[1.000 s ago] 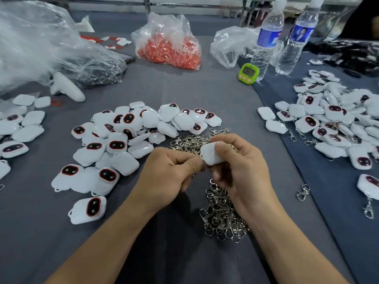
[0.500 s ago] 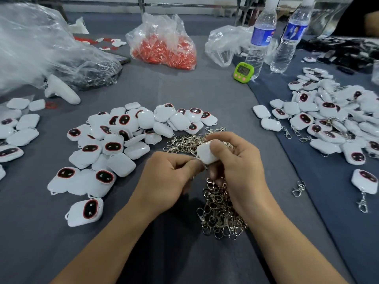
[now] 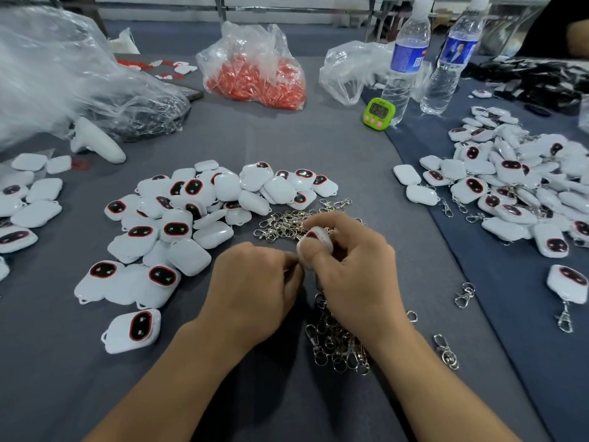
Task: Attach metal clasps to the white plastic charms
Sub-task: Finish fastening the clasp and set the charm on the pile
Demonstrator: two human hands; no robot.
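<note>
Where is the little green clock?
In the head view, the little green clock stands far back on the table, right of centre, beside the base of the left water bottle and right of the bag of orange pieces.

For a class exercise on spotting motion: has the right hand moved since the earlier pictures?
No. The right hand stays over the clasp pile, holding a charm; only the charm has turned, its dark face now partly showing.

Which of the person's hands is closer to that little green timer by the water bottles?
Right. The right hand, gripping a white charm, sits almost straight toward the person from the green timer; the left hand is beside it, farther to the left.
</note>
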